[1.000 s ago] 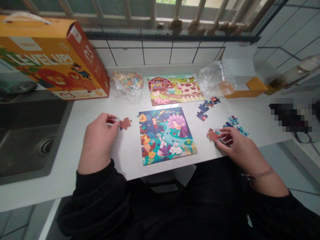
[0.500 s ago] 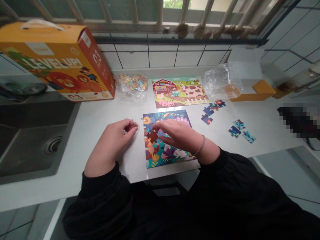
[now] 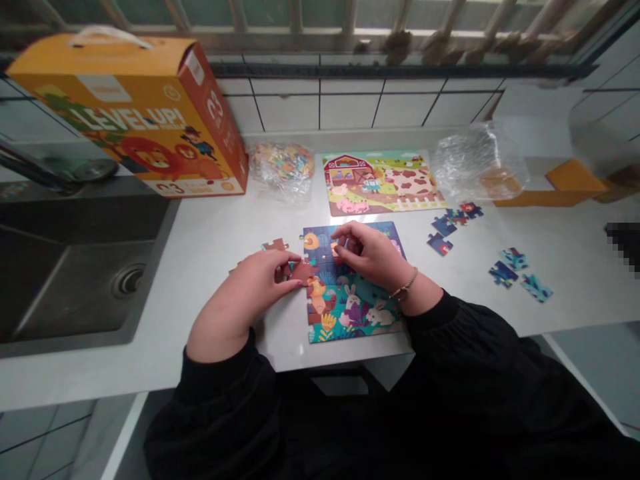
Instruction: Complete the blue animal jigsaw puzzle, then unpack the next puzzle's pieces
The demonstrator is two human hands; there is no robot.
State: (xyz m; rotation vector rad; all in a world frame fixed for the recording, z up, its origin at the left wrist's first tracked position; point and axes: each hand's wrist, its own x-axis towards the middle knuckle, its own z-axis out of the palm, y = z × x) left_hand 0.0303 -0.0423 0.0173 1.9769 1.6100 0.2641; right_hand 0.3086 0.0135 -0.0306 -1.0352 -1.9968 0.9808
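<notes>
My left hand is at the left edge of a partly assembled jigsaw puzzle with rabbits and plants on it. Its thumb and fingers close on a brown puzzle piece. Above the puzzle's upper middle is my right hand, with the fingers curled together; whatever they may hold is hidden. Another brown puzzle piece lies on the counter just beyond my left hand, which partly covers the pieces there.
Several loose pieces lie right of the puzzle, with more pieces farther right. Behind are a farm puzzle, a bag of pieces, clear plastic wrap and an orange box. A sink is at the left.
The view has shifted, so the scene sits farther right. My left hand has come to the brown piece at the puzzle's left edge. My right hand has moved up and away from it, fingers more curled.
</notes>
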